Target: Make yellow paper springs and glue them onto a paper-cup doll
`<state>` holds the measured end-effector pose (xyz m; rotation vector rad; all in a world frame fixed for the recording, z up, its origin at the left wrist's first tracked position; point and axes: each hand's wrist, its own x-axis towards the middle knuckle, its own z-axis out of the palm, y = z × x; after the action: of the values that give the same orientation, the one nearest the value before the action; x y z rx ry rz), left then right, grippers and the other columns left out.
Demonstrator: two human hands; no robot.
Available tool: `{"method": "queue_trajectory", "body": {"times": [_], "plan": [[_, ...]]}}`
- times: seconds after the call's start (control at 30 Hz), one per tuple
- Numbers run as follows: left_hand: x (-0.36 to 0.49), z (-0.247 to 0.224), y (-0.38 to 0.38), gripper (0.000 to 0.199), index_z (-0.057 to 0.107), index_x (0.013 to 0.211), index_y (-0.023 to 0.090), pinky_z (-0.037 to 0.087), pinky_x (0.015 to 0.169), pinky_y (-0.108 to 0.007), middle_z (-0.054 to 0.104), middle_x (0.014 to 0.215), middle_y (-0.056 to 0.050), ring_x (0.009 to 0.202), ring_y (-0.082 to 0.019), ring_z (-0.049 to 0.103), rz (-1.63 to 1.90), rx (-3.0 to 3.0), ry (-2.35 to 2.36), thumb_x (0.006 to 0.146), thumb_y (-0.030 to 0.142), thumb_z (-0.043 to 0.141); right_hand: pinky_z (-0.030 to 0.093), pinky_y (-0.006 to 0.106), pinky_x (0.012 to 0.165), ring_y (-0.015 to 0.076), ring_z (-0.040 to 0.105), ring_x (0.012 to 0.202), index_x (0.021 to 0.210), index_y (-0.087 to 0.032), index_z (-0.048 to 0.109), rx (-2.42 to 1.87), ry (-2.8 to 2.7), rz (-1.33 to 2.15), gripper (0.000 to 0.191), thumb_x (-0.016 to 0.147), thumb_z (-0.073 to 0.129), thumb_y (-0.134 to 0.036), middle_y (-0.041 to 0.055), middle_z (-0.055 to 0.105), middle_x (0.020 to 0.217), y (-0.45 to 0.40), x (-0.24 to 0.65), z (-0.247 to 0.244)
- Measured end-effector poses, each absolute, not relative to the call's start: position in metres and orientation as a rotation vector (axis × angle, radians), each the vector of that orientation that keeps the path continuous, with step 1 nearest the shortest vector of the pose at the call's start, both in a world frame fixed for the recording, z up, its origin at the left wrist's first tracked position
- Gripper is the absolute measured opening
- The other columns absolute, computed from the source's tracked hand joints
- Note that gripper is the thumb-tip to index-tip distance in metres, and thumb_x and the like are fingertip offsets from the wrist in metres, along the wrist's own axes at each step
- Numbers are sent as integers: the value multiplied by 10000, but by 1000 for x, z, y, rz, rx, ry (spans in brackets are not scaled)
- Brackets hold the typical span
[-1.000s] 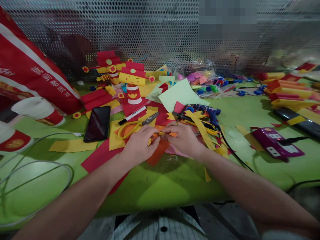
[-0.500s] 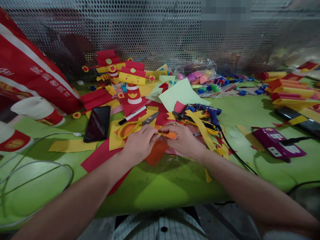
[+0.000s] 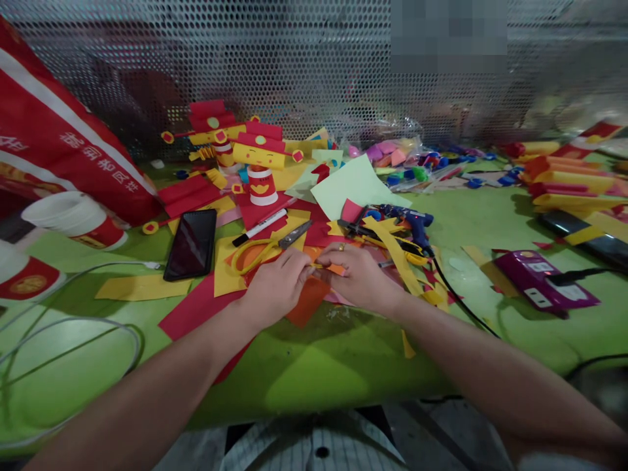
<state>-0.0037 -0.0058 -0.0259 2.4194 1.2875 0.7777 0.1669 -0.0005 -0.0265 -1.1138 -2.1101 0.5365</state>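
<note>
My left hand (image 3: 279, 284) and my right hand (image 3: 356, 275) meet at the fingertips, pinched on a small yellow paper piece (image 3: 318, 265) between them. Orange paper (image 3: 308, 304) lies under the fingers. Yellow-handled scissors (image 3: 252, 255) rest on yellow paper just beyond my left hand, near a black-and-white marker (image 3: 260, 227). Past my right hand lies a blue glue gun (image 3: 417, 222) among yellow strips. A paper-cup figure with a red hat (image 3: 262, 157) stands farther back, a similar one behind it.
On the green table (image 3: 314, 373) are a black phone (image 3: 191, 243), white cups (image 3: 73, 219) and a cable at left. A purple power socket (image 3: 544, 281) and rolled papers (image 3: 569, 176) are at right. A red bag (image 3: 73, 124) stands far left; perforated metal rises behind.
My fingers have shifted slightly around the small yellow piece, and my right fingers sit a little lower. The other things stay where they were.
</note>
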Motion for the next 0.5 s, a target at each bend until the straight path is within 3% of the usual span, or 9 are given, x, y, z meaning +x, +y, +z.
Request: {"method": "queue_trajectory", "body": {"times": [0.23, 0.5], "plan": [[-2, -22, -5, 148, 501, 713, 202, 401, 606, -272, 544, 694, -18, 689, -160, 521, 822, 2301, 1271, 833, 249, 428, 417, 251, 595, 131, 557, 655, 705, -196, 657, -1140, -2088, 609, 81, 756, 602, -166, 9, 630, 696, 0, 167, -24], [3, -15, -4, 197, 507, 778, 186, 470, 577, -248, 557, 673, 19, 582, -111, 588, 821, 1491, 1086, 830, 375, 489, 455, 278, 687, 141, 587, 738, 803, -212, 690, -1075, -2020, 647, 182, 733, 569, -95, 14, 656, 801, 8, 172, -32]]}}
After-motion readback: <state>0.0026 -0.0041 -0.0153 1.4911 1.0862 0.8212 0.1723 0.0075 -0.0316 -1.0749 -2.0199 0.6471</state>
